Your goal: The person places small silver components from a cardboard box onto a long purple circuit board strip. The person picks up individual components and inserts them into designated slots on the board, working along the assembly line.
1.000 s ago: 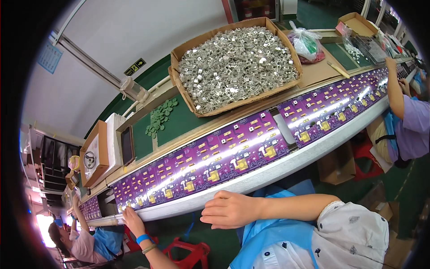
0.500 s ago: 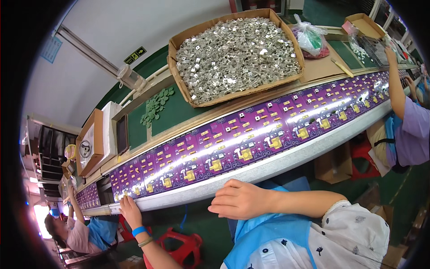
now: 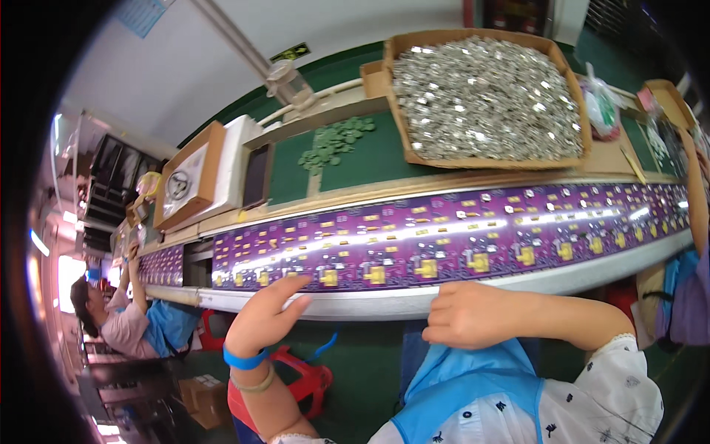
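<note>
Since a second ago my left hand has come up at seven o'clock, fingers spread loose and holding nothing, tips reaching the near edge of the purple circuit boards on the conveyor. The view has also swung, so the cardboard box of silver parts now sits at one o'clock. My right hand rests curled at the belt's white rim, about five o'clock; I cannot tell whether it grips anything. I judge the left is about to touch a board. A co-worker at nine o'clock is blurred, and the boards' far ends are cut off.
</note>
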Available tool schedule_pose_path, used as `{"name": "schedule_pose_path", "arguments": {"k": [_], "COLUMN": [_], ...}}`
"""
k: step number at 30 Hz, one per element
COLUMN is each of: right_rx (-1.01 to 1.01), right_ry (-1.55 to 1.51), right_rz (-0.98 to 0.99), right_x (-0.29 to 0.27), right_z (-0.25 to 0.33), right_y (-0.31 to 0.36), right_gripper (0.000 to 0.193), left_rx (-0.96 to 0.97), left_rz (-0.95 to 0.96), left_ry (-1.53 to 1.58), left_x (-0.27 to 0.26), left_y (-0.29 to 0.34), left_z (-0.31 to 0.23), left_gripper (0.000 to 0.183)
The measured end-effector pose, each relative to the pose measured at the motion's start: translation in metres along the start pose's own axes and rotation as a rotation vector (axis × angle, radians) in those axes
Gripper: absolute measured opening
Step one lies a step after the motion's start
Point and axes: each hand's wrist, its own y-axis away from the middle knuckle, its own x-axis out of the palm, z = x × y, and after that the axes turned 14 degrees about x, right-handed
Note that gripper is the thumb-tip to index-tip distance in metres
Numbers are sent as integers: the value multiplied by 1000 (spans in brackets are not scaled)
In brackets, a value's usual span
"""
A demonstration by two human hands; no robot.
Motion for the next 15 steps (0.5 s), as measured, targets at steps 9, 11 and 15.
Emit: {"name": "schedule_pose_path", "arguments": {"k": [9,11,15], "right_rx": [537,573,729], "right_ry": [222,360,429], "right_rz": [-251,-301,-275], "right_x": [-44,-36,-33], "right_z": [-121,-150,-175], "right_y": [-150,-186,-231], "right_gripper": [11,11,12], "left_rx": [4,2,-34], "left_rz": [-373,-491,-624], "left_ry": [-87,-194,-304], "left_x": [-19,-1,22], "left_y": [-150,-177,-215], "left_z": [56,86,97], "left_gripper": [29,28,25]}}
